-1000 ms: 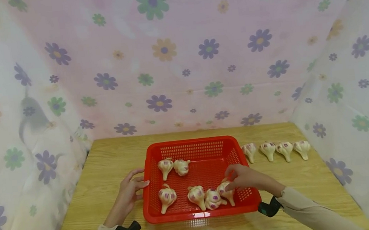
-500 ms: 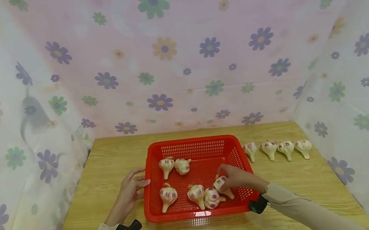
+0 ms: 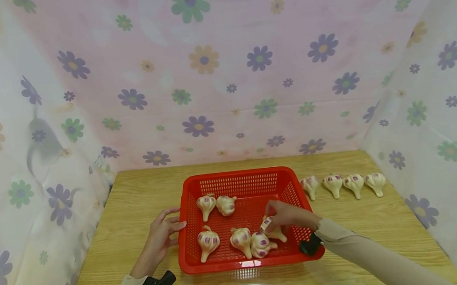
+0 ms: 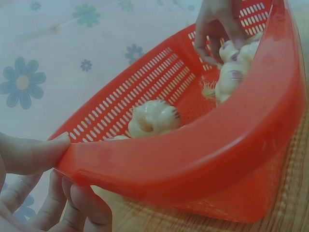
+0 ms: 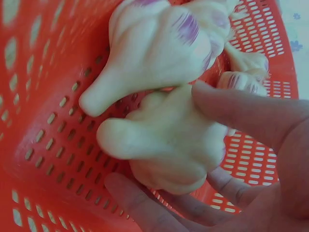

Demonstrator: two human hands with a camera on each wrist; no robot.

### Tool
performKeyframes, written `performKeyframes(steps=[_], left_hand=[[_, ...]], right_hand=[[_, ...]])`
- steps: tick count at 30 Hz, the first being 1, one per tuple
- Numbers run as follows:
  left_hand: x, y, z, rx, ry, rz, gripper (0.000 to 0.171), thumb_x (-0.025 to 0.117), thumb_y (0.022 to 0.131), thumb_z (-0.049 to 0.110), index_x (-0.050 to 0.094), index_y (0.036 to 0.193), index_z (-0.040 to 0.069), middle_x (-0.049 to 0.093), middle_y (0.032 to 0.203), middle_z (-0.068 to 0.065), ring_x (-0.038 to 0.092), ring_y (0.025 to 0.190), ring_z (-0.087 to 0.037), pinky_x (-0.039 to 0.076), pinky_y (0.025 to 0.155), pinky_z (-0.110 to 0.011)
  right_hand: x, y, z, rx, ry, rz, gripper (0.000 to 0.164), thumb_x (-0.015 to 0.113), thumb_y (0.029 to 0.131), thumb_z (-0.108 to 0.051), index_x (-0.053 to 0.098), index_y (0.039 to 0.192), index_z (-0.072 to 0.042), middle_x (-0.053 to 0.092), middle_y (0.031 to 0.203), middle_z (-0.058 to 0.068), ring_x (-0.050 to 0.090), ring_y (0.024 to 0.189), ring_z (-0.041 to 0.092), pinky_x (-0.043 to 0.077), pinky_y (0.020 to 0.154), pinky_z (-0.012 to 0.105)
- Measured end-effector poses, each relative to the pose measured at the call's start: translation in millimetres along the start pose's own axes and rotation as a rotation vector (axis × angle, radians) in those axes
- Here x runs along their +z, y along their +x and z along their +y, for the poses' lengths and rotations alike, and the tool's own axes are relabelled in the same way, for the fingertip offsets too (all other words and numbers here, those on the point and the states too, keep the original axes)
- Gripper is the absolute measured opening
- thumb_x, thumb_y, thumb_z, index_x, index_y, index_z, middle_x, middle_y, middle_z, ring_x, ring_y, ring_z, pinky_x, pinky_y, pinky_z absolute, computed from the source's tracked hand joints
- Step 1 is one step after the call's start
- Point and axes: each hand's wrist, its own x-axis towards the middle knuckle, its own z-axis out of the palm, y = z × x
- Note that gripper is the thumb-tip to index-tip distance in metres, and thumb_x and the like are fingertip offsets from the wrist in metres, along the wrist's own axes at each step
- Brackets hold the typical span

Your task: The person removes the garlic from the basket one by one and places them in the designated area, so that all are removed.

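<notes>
A red plastic basket (image 3: 236,173) with slotted walls stands on the table, several garlic bulbs inside. My left hand (image 3: 161,237) grips its left rim, thumb on top and fingers curled beneath, as the left wrist view shows. Inside, near the right wall, my right hand (image 3: 285,213) holds a garlic bulb (image 5: 164,145) between thumb and fingers, its stem pointing away from the palm. Right against it lies another bulb (image 3: 261,244), with a further one (image 3: 241,241) to its left. One bulb (image 3: 209,242) sits front left, and two bulbs (image 3: 226,205) lie side by side at the back left.
Several garlic bulbs (image 3: 353,184) stand in a row on the wooden table (image 3: 145,189), right of the basket. Flowered cloth (image 3: 222,91) hangs at the back and both sides. Each wrist carries a small black device (image 3: 159,282).
My right hand has moved left inside the basket with the garlic bulb, which now tilts and presses up to its neighbour. The neighbouring bulbs have shifted slightly left. My left hand stays on the rim.
</notes>
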Motion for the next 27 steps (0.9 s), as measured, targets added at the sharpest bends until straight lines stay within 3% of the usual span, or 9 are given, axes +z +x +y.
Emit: performKeyframes(steps=[10, 17, 23, 27], left_hand=[[-0.1, -0.5, -0.2, 0.005, 0.001, 0.010, 0.051, 0.065, 0.083, 0.002, 0.047, 0.130, 0.008, 0.061, 0.103, -0.011, 0.065, 0.084, -0.023, 0.055, 0.069, -0.043], [-0.5, 0.3, -1.1, 0.012, 0.006, 0.010, 0.048, 0.065, 0.083, 0.003, 0.048, 0.128, 0.008, 0.060, 0.107, -0.015, 0.065, 0.085, -0.024, 0.056, 0.068, -0.042], [0.1, 0.4, -2.2, 0.012, 0.007, 0.016, 0.045, 0.065, 0.084, 0.003, 0.048, 0.125, 0.008, 0.059, 0.109, -0.017, 0.064, 0.084, -0.024, 0.055, 0.069, -0.042], [0.2, 0.7, -3.1, 0.018, 0.002, 0.016, 0.045, 0.066, 0.083, 0.004, 0.049, 0.124, 0.007, 0.058, 0.107, -0.017, 0.064, 0.082, -0.024, 0.055, 0.067, -0.042]], right_hand=[[-0.3, 11.1, 2.7, 0.054, 0.046, -0.027, 0.042, 0.080, 0.071, -0.006, 0.050, 0.100, -0.004, 0.053, 0.096, 0.011, 0.056, 0.069, 0.022, 0.053, 0.065, 0.041], [-2.6, 13.5, 6.5, -0.044, 0.096, -0.036, 0.038, 0.079, 0.070, -0.001, 0.052, 0.097, -0.002, 0.055, 0.095, 0.011, 0.055, 0.071, 0.023, 0.053, 0.064, 0.042], [-9.5, 11.3, 7.8, -0.154, 0.099, 0.019, 0.034, 0.079, 0.072, -0.003, 0.057, 0.098, -0.002, 0.056, 0.103, 0.010, 0.051, 0.088, 0.026, 0.051, 0.069, 0.039], [-16.6, 5.8, 6.8, -0.173, 0.134, 0.053, 0.035, 0.079, 0.073, -0.006, 0.059, 0.102, -0.004, 0.056, 0.108, 0.013, 0.052, 0.094, 0.030, 0.051, 0.073, 0.040]])
